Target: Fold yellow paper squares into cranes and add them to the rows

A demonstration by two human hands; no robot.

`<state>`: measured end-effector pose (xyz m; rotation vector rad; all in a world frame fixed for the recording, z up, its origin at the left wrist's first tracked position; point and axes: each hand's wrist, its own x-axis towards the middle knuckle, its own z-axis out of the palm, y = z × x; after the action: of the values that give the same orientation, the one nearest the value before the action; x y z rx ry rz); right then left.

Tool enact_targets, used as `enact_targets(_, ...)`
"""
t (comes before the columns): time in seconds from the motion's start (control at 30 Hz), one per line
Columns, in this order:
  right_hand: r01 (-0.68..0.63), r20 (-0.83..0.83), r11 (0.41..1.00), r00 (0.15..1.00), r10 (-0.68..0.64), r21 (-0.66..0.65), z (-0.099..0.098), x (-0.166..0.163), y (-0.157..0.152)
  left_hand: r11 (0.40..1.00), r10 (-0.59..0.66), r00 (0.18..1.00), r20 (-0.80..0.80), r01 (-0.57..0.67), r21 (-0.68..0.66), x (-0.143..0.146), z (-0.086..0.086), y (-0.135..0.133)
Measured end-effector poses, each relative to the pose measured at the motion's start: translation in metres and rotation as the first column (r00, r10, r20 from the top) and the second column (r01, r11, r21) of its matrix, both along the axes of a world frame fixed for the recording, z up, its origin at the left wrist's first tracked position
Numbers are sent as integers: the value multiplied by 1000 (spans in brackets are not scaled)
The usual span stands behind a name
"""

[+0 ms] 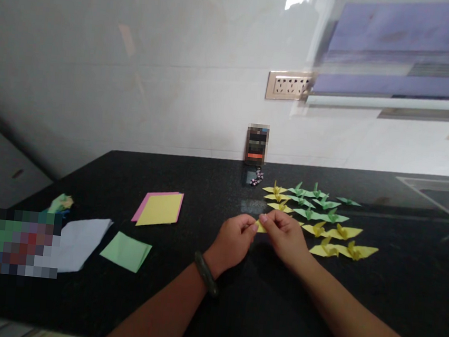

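Observation:
A small folded piece of yellow paper (pixel 260 227) is pinched between my two hands above the dark counter. My left hand (pixel 234 239), with a dark bangle at its wrist, grips the paper's left side between thumb and fingers. On the other side my right hand (pixel 283 237) pinches it the same way, hiding much of it. Just beyond and to the right of my right hand stand several folded paper cranes, the yellow cranes (pixel 343 232) nearer and the green cranes (pixel 316 204) mostly behind.
On the left lie yellow sheets (pixel 161 209) over pink paper, green sheets (pixel 126 252) and white paper (pixel 84 242). A phone (pixel 257 145) with a beaded strap (pixel 257 177) leans on the wall below a socket (pixel 290 86). A sink edge (pixel 432 196) shows at far right.

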<state>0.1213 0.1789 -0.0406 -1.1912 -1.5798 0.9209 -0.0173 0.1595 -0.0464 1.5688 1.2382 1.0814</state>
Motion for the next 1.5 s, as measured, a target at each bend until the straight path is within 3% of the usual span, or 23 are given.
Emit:
enact_targets(0.17,58,7,997,998,-58,48,0,0,-1,999,-27,999,44,29,-46,2,8,-2)
enact_targets(0.37,69,194,985,976,-99,158,-1,1,2,995,-13,997,79,20,-94,3,12,-4)
enact_targets(0.47,79,202,980,972,-116,183,0,2,2,988,-1,988,157,26,-153,5,12,-4)
enact_targets(0.6,-38,94,994,995,29,98,2,2,0,965,58,937,345,35,-259,3,8,-1)
enact_targets(0.73,-254,-189,967,951,246,-20,6,3,-2,906,21,805,593,236,-352,-2,5,3)
enact_targets(0.83,-329,-240,944,919,312,-34,7,5,-2,855,-77,768,636,379,-355,-4,5,3)
enact_targets(0.9,-347,-263,937,908,327,-31,6,6,-1,840,-116,787,606,403,-363,-3,7,2)
enact_targets(1.03,-339,-352,939,886,301,-51,-1,6,2,914,4,904,427,170,-369,0,9,1)
enact_targets(1.13,-273,-352,957,909,221,-102,-4,6,4,946,133,876,464,27,-322,1,10,2)
enact_targets(1.2,-240,-345,960,922,178,-144,-3,5,5,955,139,843,519,23,-294,1,10,2)
enact_targets(1.5,-180,-351,965,931,105,-189,-3,0,4,972,128,851,509,-6,-236,0,11,0)
